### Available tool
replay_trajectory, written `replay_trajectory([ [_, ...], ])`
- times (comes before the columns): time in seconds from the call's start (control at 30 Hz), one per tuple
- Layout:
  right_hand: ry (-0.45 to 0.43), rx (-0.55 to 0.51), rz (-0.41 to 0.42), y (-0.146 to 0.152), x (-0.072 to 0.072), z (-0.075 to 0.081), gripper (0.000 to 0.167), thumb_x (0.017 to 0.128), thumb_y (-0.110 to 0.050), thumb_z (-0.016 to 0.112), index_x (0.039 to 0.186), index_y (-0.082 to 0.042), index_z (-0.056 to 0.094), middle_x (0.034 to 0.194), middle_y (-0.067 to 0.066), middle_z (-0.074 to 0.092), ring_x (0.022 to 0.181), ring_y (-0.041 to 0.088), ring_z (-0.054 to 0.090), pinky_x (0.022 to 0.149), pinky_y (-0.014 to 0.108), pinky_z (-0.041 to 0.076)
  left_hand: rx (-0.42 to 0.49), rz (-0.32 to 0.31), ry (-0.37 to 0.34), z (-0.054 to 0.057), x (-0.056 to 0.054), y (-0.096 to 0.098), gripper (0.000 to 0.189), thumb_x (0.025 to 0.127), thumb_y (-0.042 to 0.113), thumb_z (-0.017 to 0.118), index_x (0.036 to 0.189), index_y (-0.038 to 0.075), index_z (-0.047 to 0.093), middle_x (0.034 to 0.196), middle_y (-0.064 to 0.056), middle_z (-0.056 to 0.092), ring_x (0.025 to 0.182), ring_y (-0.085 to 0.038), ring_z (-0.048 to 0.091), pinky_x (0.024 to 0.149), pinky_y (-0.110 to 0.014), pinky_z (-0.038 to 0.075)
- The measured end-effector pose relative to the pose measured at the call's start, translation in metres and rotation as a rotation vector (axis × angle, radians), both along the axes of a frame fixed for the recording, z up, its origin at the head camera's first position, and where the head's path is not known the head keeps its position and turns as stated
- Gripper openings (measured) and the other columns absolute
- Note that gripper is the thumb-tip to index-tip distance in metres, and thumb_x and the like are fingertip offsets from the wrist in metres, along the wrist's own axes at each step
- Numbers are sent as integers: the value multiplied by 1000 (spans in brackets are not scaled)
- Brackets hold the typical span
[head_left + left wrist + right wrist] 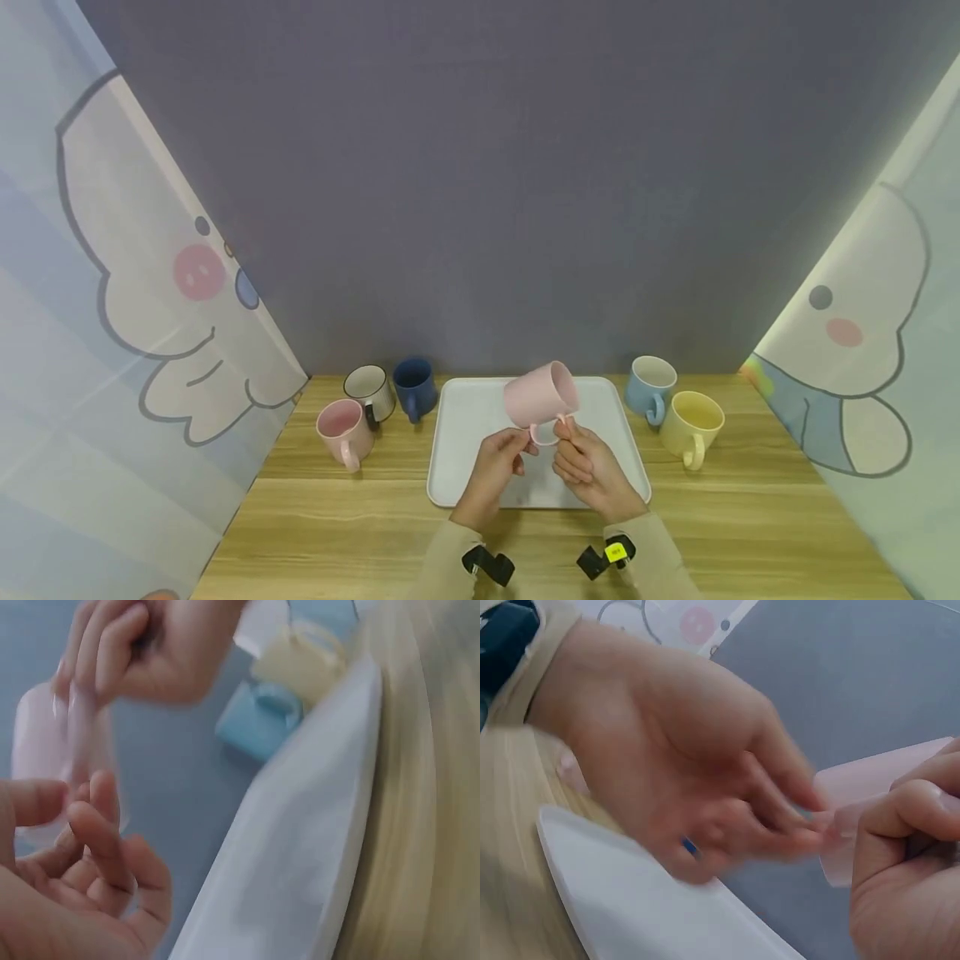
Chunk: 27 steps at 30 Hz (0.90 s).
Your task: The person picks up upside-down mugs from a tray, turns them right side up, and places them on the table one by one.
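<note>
A light pink mug [536, 397] is held tilted on its side over a white tray [457, 467], its mouth to the right and its handle turned down toward the person. My left hand [492, 468] pinches the handle near the mug's base; in the left wrist view its thumb and fingers [97, 817] meet there. The right hand [596, 471] pinches the same handle close to the rim. From the right wrist, the right hand [915, 862] covers part of the pink mug [885, 769], with the left hand [697, 757] across from it.
Left of the tray stand a pink mug [347, 429], a white mug with black handle [378, 400] and a dark blue mug [417, 392]. To its right are a light blue mug [647, 396] and a yellow mug [686, 433]. A grey wall [525, 208] rises behind the wooden table [315, 525].
</note>
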State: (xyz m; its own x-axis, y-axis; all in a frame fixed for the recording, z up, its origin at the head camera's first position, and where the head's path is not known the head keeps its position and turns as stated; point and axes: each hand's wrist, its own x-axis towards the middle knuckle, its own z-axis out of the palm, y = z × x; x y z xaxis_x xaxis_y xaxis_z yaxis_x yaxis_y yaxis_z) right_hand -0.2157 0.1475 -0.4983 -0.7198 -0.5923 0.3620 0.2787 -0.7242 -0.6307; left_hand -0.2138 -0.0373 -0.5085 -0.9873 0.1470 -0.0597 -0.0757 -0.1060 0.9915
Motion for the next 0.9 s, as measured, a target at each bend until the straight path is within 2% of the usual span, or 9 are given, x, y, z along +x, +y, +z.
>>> replay_trajectory([
  [0.1, 59, 79, -75, 10, 1, -3, 51, 113, -25, 6, 100, -13, 53, 53, -1, 23, 44, 15, 11, 47, 28, 6, -204, 68, 82, -4, -3, -15, 27, 101, 21, 62, 106, -5, 69, 85, -7, 73, 61, -8, 51, 59, -21, 45],
  [0.27, 125, 191, -176, 36, 1, -9, 48, 113, -22, 7, 101, -12, 52, 54, 2, 21, 46, 17, 12, 48, 31, 6, -586, 215, 222, -9, -9, -49, 10, 96, 17, 66, 92, 10, 72, 80, -2, 71, 62, -8, 55, 58, -25, 46],
  [0.37, 167, 298, -252, 52, 3, -11, 44, 114, -22, 10, 99, -13, 51, 54, 3, 22, 48, 20, 12, 50, 34, 7, -756, 298, 231, -14, -13, -70, 7, 94, 15, 67, 89, 13, 71, 80, 0, 69, 63, -10, 55, 57, -28, 45],
  [0.43, 188, 373, -303, 62, 6, -12, 42, 114, -22, 12, 98, -14, 50, 55, 4, 22, 49, 22, 13, 51, 36, 7, -832, 336, 201, -19, -15, -82, 5, 93, 15, 68, 91, 12, 69, 81, -1, 68, 64, -12, 56, 57, -30, 44],
  [0.57, 203, 475, -396, 79, 12, -15, 38, 114, -20, 15, 96, -15, 48, 56, 6, 20, 50, 25, 12, 52, 39, 7, -929, 378, 142, -26, -16, -101, 17, 90, 14, 69, 103, 4, 69, 88, -8, 67, 75, -22, 62, 62, -38, 48],
  [0.63, 192, 508, -435, 86, 15, -16, 36, 114, -20, 18, 96, -14, 48, 57, 7, 20, 50, 26, 12, 51, 40, 7, -935, 385, 138, -30, -17, -108, 21, 87, 11, 70, 105, 0, 69, 90, -12, 66, 80, -27, 62, 66, -42, 49],
  [0.73, 177, 546, -487, 96, 19, -17, 35, 114, -19, 21, 93, -13, 49, 56, 9, 19, 50, 28, 12, 52, 41, 8, -924, 381, 152, -35, -17, -114, 22, 85, 7, 71, 104, -4, 70, 86, -14, 68, 80, -28, 63, 68, -41, 50],
  [0.9, 122, 646, -599, 110, 27, -18, 35, 114, -22, 30, 89, -11, 52, 56, 10, 20, 52, 30, 15, 53, 42, 11, -922, 373, 136, -39, -18, -122, 16, 85, 5, 69, 100, -1, 72, 81, -12, 72, 73, -26, 65, 64, -39, 50],
])
